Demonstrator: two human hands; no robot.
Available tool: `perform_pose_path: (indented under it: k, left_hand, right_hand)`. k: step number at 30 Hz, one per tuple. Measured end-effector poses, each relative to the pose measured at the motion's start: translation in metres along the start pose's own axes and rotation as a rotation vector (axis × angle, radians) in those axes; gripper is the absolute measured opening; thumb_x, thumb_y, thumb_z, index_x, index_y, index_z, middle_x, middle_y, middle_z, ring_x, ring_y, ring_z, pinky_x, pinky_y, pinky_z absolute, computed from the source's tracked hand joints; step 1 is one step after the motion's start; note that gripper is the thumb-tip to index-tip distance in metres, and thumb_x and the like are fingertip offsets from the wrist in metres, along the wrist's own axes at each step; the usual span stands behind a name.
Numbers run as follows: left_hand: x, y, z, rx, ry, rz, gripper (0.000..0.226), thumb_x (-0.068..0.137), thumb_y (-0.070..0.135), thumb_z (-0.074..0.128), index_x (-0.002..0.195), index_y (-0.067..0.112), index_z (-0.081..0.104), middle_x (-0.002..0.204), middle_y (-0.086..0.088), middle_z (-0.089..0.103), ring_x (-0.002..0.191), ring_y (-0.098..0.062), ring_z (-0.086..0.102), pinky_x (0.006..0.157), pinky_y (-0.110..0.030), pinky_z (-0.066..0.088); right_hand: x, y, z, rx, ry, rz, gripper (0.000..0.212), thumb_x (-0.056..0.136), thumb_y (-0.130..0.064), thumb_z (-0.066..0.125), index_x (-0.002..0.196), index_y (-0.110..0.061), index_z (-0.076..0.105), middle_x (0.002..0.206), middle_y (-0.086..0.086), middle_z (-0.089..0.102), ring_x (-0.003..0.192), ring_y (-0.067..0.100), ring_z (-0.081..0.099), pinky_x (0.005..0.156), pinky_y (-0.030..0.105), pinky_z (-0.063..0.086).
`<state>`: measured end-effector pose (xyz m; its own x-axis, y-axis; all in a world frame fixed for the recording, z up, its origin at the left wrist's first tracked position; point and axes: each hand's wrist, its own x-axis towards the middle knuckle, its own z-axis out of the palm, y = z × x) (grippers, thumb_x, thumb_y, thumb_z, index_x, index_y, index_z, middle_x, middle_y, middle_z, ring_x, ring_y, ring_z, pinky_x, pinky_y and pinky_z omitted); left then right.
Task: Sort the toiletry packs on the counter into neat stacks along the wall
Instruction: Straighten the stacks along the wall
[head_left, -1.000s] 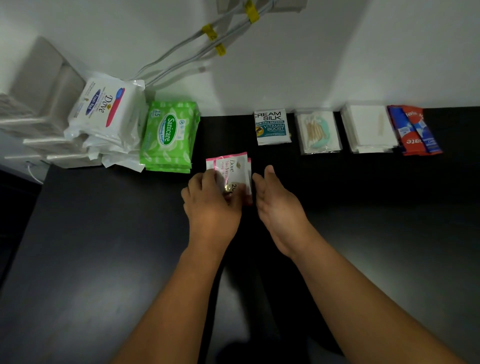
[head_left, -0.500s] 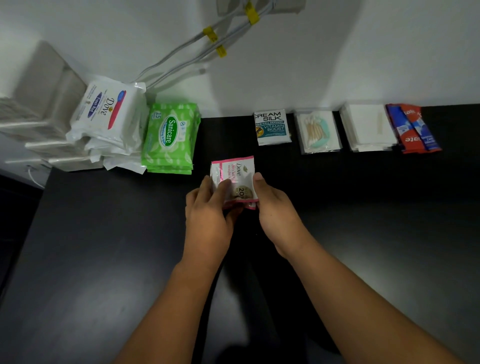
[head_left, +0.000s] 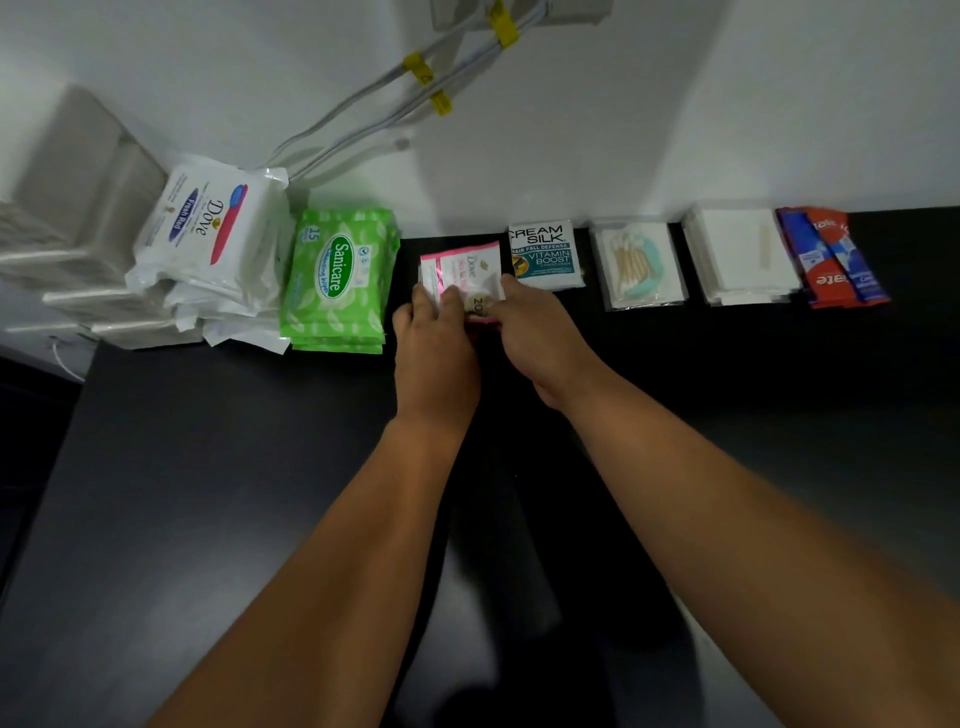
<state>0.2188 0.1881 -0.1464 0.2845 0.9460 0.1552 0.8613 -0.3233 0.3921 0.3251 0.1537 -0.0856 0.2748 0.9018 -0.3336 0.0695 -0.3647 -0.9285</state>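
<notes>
A small stack of pink-and-white Dove sachets (head_left: 464, 270) lies near the wall, between the green Sanicare wipes (head_left: 337, 280) and the Cream Silk sachets (head_left: 545, 254). My left hand (head_left: 434, 345) grips the stack's near left edge, fingers curled over it. From the right, my right hand (head_left: 535, 332) pinches its near right corner. Further right along the wall are a cotton-bud pack (head_left: 641, 265), a white pack stack (head_left: 740, 254) and red-and-blue toothpaste sachets (head_left: 831, 257). White Dove wipe packs (head_left: 208, 234) are piled at the far left.
The black counter (head_left: 218, 493) stretches toward me, its left edge dropping off by clear plastic boxes (head_left: 78, 218). White cables with yellow ties (head_left: 426, 83) hang on the wall above the wipes.
Both hands took hold of the pink Dove sachet stack and carried it away from me toward the wall, into the gap between the green wipes and the Cream Silk sachets.
</notes>
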Motion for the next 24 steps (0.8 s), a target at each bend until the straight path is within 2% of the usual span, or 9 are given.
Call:
perform_pose_path:
  k: [3, 7, 11, 13, 15, 17, 20, 22, 24]
  left_hand:
    - [0.017, 0.001, 0.000, -0.014, 0.012, -0.035, 0.046, 0.096, 0.011, 0.049, 0.142, 0.009, 0.048, 0.147, -0.027, 0.041, 0.123, -0.044, 0.042, 0.095, -0.045, 0.039]
    - [0.032, -0.004, 0.003, 0.026, -0.009, -0.005, 0.047, 0.092, 0.011, 0.051, 0.139, 0.007, 0.050, 0.140, -0.027, 0.047, 0.113, -0.045, 0.048, 0.095, -0.043, 0.038]
    - [0.043, -0.003, -0.001, 0.036, -0.043, 0.010, 0.045, 0.089, 0.010, 0.053, 0.134, 0.007, 0.052, 0.135, -0.025, 0.050, 0.109, -0.042, 0.048, 0.094, -0.039, 0.037]
    - [0.046, -0.001, -0.002, 0.031, -0.069, -0.004, 0.044, 0.090, 0.011, 0.053, 0.134, 0.009, 0.051, 0.137, -0.023, 0.049, 0.111, -0.041, 0.047, 0.094, -0.038, 0.037]
    - [0.046, 0.000, -0.003, 0.033, -0.078, -0.012, 0.047, 0.090, 0.012, 0.054, 0.137, 0.010, 0.048, 0.138, -0.021, 0.047, 0.114, -0.040, 0.046, 0.095, -0.037, 0.037]
    - [0.043, 0.001, -0.005, -0.001, -0.102, -0.009, 0.059, 0.088, 0.012, 0.056, 0.144, 0.008, 0.040, 0.142, -0.022, 0.043, 0.120, -0.041, 0.045, 0.098, -0.039, 0.038]
    - [0.037, -0.001, -0.005, -0.091, -0.140, -0.021, 0.075, 0.087, 0.017, 0.057, 0.152, 0.005, 0.024, 0.153, -0.026, 0.029, 0.134, -0.046, 0.035, 0.105, -0.050, 0.040]
    - [0.027, -0.001, -0.007, -0.110, -0.109, 0.006, 0.068, 0.090, 0.024, 0.051, 0.151, 0.003, 0.028, 0.156, -0.026, 0.027, 0.143, -0.044, 0.026, 0.113, -0.049, 0.034]
    - [0.010, 0.006, -0.019, -0.243, -0.014, 0.008, 0.057, 0.090, 0.017, 0.047, 0.144, -0.001, 0.040, 0.149, -0.026, 0.041, 0.137, -0.042, 0.040, 0.109, -0.047, 0.040]
  right_hand:
    - [0.012, -0.004, 0.001, -0.156, 0.029, -0.033, 0.030, 0.099, -0.009, 0.043, 0.124, -0.005, 0.060, 0.126, 0.008, 0.063, 0.113, 0.020, 0.059, 0.084, 0.023, 0.043]
    - [0.017, -0.007, 0.005, -0.114, 0.012, 0.003, 0.036, 0.099, -0.010, 0.041, 0.131, -0.008, 0.056, 0.129, 0.008, 0.061, 0.115, 0.021, 0.058, 0.091, 0.028, 0.048]
    - [0.022, -0.015, 0.004, -0.205, 0.022, -0.011, 0.033, 0.102, -0.010, 0.039, 0.130, -0.004, 0.055, 0.118, 0.004, 0.058, 0.090, 0.011, 0.056, 0.062, 0.009, 0.040]
    - [0.022, -0.017, 0.003, -0.192, 0.014, 0.002, 0.033, 0.102, -0.010, 0.039, 0.131, -0.007, 0.054, 0.116, 0.001, 0.057, 0.081, 0.000, 0.051, 0.057, 0.008, 0.037]
    - [0.022, -0.019, 0.003, -0.204, 0.019, -0.004, 0.034, 0.102, -0.011, 0.039, 0.132, -0.008, 0.054, 0.117, 0.001, 0.056, 0.080, -0.002, 0.048, 0.057, 0.008, 0.036]
    - [0.018, -0.021, 0.003, -0.264, 0.035, -0.022, 0.034, 0.102, -0.013, 0.038, 0.131, -0.007, 0.055, 0.116, 0.001, 0.056, 0.085, 0.004, 0.053, 0.062, 0.011, 0.039]
    - [0.004, -0.022, 0.006, -0.316, 0.046, -0.047, 0.031, 0.102, -0.017, 0.038, 0.124, -0.004, 0.055, 0.125, 0.011, 0.059, 0.106, 0.022, 0.058, 0.087, 0.033, 0.049]
    - [-0.012, -0.021, 0.008, -0.382, 0.070, -0.074, 0.032, 0.105, -0.024, 0.035, 0.121, -0.004, 0.053, 0.126, 0.015, 0.057, 0.112, 0.028, 0.056, 0.090, 0.035, 0.044]
    - [-0.032, -0.017, 0.009, -0.377, 0.119, -0.101, 0.036, 0.106, -0.031, 0.032, 0.126, -0.010, 0.053, 0.128, 0.012, 0.058, 0.117, 0.027, 0.055, 0.093, 0.032, 0.041]
